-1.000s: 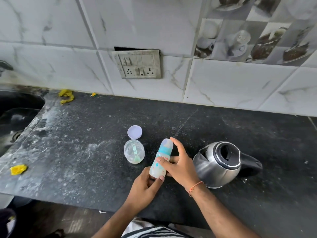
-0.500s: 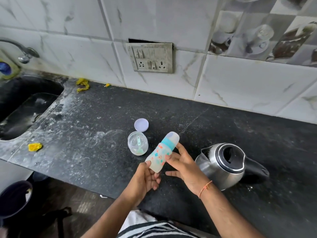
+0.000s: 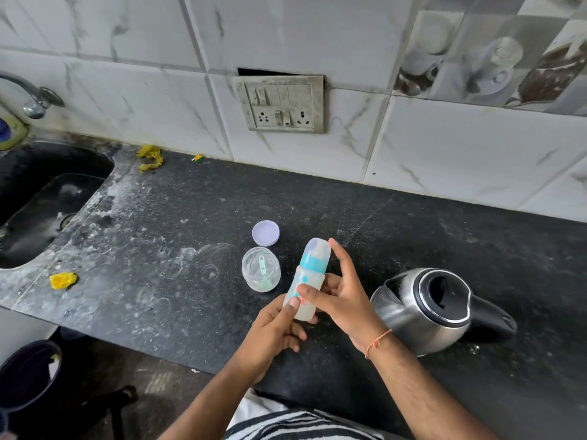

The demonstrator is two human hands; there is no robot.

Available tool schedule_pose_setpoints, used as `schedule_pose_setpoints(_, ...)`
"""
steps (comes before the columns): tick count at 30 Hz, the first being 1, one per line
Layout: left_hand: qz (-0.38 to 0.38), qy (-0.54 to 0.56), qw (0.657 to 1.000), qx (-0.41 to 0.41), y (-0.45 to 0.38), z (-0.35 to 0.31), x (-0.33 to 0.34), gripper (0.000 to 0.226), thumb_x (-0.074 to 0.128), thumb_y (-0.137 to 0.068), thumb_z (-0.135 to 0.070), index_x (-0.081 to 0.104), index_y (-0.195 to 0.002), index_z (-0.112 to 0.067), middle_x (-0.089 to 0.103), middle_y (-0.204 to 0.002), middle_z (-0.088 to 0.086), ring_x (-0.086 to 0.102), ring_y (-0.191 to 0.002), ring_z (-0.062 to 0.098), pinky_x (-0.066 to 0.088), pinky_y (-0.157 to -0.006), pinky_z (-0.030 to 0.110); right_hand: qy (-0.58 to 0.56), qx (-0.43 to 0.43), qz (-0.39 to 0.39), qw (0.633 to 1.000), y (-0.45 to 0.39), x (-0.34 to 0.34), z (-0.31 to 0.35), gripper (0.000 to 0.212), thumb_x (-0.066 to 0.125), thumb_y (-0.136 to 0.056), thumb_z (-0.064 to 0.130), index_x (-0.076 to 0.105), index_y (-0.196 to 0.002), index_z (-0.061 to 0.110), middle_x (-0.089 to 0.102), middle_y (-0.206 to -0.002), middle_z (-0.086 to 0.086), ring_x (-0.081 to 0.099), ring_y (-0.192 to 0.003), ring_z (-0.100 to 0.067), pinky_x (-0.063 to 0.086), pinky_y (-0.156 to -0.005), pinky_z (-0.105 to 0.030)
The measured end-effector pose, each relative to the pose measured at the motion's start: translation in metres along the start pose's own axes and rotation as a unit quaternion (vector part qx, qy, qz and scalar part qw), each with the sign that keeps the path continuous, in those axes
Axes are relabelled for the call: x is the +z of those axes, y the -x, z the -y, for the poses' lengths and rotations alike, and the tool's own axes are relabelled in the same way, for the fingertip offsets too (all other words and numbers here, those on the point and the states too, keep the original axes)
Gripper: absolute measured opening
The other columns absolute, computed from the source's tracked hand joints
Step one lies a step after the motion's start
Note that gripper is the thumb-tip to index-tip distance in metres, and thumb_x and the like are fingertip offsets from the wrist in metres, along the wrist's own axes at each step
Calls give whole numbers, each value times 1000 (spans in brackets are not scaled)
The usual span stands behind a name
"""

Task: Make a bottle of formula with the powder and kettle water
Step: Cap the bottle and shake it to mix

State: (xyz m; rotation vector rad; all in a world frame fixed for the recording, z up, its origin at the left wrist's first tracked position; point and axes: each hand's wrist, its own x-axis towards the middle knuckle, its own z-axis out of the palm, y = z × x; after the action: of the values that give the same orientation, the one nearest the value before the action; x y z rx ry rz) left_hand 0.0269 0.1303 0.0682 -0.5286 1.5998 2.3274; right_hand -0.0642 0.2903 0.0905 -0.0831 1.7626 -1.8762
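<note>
A baby bottle point(image 3: 309, 274) with a teal collar, clear cap and milky liquid inside is held above the dark counter, near upright with a slight lean. My left hand point(image 3: 273, 331) grips its base from below. My right hand point(image 3: 340, 293) presses its thumb and fingers against the bottle's body, the index finger stretched up by the cap. Just left of the bottle stands an open clear powder jar point(image 3: 261, 273) with a green scoop inside. Its lilac lid point(image 3: 265, 233) lies behind it. A steel kettle point(image 3: 428, 309) with its lid open stands at the right.
A sink point(image 3: 47, 201) with a tap point(image 3: 30, 96) is set into the counter at the left. Yellow scraps point(image 3: 63, 280) lie near the sink and along the wall. A switch panel point(image 3: 281, 104) is on the tiled wall. A dark bucket point(image 3: 27, 374) stands on the floor at the lower left.
The bottle tilted over to the right half a second ago and now stands near upright again between both hands. The view has shifted to show more of the sink.
</note>
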Motion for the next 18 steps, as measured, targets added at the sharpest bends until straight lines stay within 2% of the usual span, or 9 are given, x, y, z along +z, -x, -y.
schedule_pose_setpoints(2,21,15,1000,-12,-1,-5,-6,51,61,-98,-62,77,-121,-19,74,-109,18,64,-78,16,56,-63,23,1,7,-4,1000,-2,4,-3,118,95,-80,31,20,-167,53,82,-116,-8,78,-113,-29,65,-97,-53)
schedule_pose_setpoints(4,41,23,998,-34,-1,-10,-15,50,56,-100,-65,82,-113,-24,73,-104,17,65,-77,15,55,-63,24,7,7,-7,1000,-6,10,-5,118,95,-84,29,16,-167,56,82,-117,-7,78,-114,-25,64,-99,-51)
schedule_pose_setpoints(6,47,9,997,-64,-2,-13,-26,56,50,-105,-67,81,-113,-21,72,-100,16,65,-78,17,55,-64,25,21,14,-16,1000,-9,17,-6,114,93,-89,26,16,-165,61,82,-115,-8,78,-114,-22,63,-101,-46)
schedule_pose_setpoints(9,65,-81,989,-101,-6,-16,-45,59,44,-106,-64,71,-126,-15,76,-102,12,68,-85,19,55,-70,27,31,40,-23,998,-10,24,-12,109,92,-89,23,22,-160,68,82,-114,-9,78,-112,-24,65,-97,-49)
schedule_pose_setpoints(11,93,-199,970,-104,-11,-19,-63,56,43,-104,-67,70,-129,-24,80,-108,1,71,-94,15,59,-76,31,19,41,-58,997,-11,31,-14,105,93,-88,16,33,-157,67,81,-117,-10,78,-115,-28,66,-97,-53)
schedule_pose_setpoints(13,111,-369,922,-42,-18,-20,-85,51,42,-106,-70,67,-132,-36,78,-118,-14,70,-107,4,62,-94,35,-61,31,-165,984,-14,35,-17,98,90,-88,6,41,-156,59,80,-121,-8,77,-117,-31,66,-94,-53)
schedule_pose_setpoints(15,122,-522,843,38,-26,-18,-110,51,43,-107,-73,64,-141,-40,68,-135,-23,60,-126,-3,51,-114,37,-144,46,-257,954,-11,39,-18,92,84,-94,6,39,-156,56,75,-128,-2,76,-119,-27,67,-90,-52)
schedule_pose_setpoints(16,128,-577,805,57,-29,-17,-121,59,45,-104,-77,59,-148,-41,60,-148,-20,53,-138,1,46,-120,39,-130,61,-259,955,-8,42,-20,92,83,-95,8,37,-156,59,73,-129,-2,76,-118,-25,68,-88,-51)
schedule_pose_setpoints(18,131,-661,738,45,-34,-13,-139,79,53,-92,-85,42,-160,-44,37,-168,-14,31,-156,16,42,-125,49,-31,102,-198,974,-3,48,-26,94,84,-93,9,39,-153,65,72,-128,-7,76,-114,-24,69,-83,-50)
